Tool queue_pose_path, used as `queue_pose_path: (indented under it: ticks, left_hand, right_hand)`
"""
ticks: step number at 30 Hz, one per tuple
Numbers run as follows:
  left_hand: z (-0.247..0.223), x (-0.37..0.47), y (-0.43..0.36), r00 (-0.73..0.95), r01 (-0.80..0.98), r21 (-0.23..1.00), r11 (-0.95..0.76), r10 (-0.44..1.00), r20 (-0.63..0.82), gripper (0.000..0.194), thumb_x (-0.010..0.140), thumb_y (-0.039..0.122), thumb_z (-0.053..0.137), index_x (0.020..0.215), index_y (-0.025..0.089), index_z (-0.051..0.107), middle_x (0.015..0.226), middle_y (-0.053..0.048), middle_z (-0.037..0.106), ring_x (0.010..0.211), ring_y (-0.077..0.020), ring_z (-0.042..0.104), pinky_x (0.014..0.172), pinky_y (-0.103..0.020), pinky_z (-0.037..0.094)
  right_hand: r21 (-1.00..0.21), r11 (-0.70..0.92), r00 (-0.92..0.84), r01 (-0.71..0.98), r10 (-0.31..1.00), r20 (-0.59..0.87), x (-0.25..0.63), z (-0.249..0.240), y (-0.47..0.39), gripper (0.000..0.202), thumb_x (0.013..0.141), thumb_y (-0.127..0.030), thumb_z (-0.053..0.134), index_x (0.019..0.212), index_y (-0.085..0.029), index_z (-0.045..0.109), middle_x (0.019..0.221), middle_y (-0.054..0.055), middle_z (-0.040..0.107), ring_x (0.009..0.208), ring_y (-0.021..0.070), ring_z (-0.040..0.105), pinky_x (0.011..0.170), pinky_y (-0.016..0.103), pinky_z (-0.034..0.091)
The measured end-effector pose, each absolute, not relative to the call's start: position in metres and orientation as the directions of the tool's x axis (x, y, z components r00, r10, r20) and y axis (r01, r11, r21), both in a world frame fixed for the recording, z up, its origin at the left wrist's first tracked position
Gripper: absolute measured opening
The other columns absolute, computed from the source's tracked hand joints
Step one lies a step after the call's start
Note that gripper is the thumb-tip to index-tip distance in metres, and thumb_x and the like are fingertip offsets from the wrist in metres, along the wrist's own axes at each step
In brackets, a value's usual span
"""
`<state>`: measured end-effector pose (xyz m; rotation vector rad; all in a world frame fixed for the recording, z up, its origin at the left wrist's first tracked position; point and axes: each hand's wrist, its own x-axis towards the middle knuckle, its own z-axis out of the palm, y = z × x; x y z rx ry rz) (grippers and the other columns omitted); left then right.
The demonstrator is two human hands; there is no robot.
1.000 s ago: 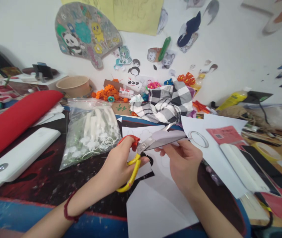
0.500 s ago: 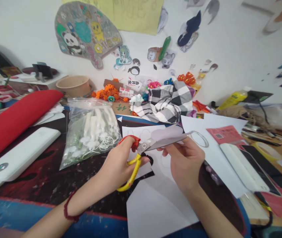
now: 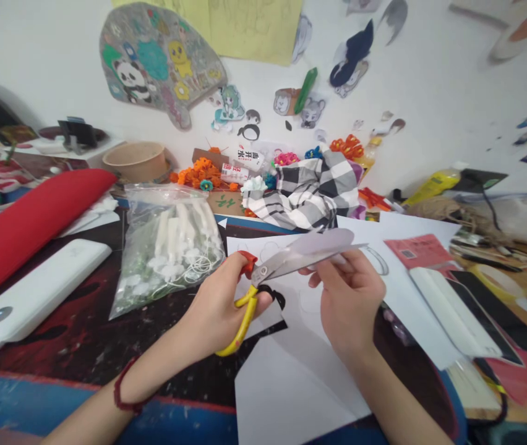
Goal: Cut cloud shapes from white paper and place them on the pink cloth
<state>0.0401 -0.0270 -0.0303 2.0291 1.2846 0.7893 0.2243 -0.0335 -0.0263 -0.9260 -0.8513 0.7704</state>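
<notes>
On my head view, the left hand (image 3: 219, 296) was wrapped around the scissors (image 3: 264, 271) handles; the right hand (image 3: 351, 293) pinched the paper piece (image 3: 338, 236) at the blades — tip just beside those fingers. Scissors hung above loose sheets (image 3: 286, 383). Bag (image 3: 171, 247) near, on the left — power bank (image 3: 50, 284) well apart from both hands.

the right hand (image 3: 354, 303) has edged farther from the left hand (image 3: 226, 300), the paper (image 3: 333, 238) shifting with it; the scissors (image 3: 264, 271) point farther out, and the ring (image 3: 383, 261) is now partly covered.
</notes>
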Motion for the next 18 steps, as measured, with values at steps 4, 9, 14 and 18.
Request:
queue_pose_path:
  ticks: [4,9,14,18]
  left_hand:
    - [-0.026,0.031,-0.026,0.397,0.468,0.810,-0.353,0.903,0.164,0.034,0.090,0.044,0.046,0.111,0.019,0.041,0.091,-0.003,0.049,0.077,-0.0183,0.047,0.071,-0.034,0.044]
    - [-0.034,0.027,-0.017,0.275,0.677,0.641,-0.362,0.932,0.235,0.036,0.089,0.044,0.051,0.113,0.018,0.040,0.098,-0.008,0.053,0.089,-0.0250,0.054,0.078,-0.040,0.046]
    - [-0.042,0.024,-0.007,0.139,0.917,0.285,-0.280,0.892,0.430,0.034,0.088,0.044,0.057,0.105,0.016,0.046,0.102,-0.013,0.057,0.100,-0.0339,0.056,0.083,-0.047,0.044]
    - [-0.038,0.023,-0.008,0.127,0.887,0.366,-0.282,0.911,0.393,0.035,0.089,0.047,0.055,0.105,0.017,0.047,0.099,-0.012,0.060,0.095,-0.0318,0.059,0.081,-0.044,0.044]
  right_hand:
    - [-0.886,0.384,0.466,-0.259,0.853,0.234,0.226,-0.026,-0.033,0.016,0.075,-0.023,0.082,0.084,-0.018,0.070,0.071,-0.002,0.070,0.054,0.0100,0.066,0.048,0.021,0.049]
    - [-0.897,0.344,0.433,-0.277,0.878,0.203,0.227,-0.026,-0.032,0.021,0.077,-0.028,0.081,0.087,-0.015,0.070,0.071,0.001,0.071,0.058,0.0133,0.069,0.050,0.022,0.050]
    - [-0.885,0.368,0.413,-0.286,0.881,0.232,0.225,-0.026,-0.031,0.018,0.078,-0.028,0.080,0.089,-0.015,0.071,0.072,0.001,0.070,0.058,0.0113,0.066,0.050,0.021,0.049]
    - [-0.883,0.354,0.372,-0.308,0.899,0.231,0.224,-0.027,-0.031,0.014,0.079,-0.027,0.079,0.086,-0.017,0.071,0.070,-0.001,0.068,0.056,0.0094,0.063,0.048,0.020,0.047]
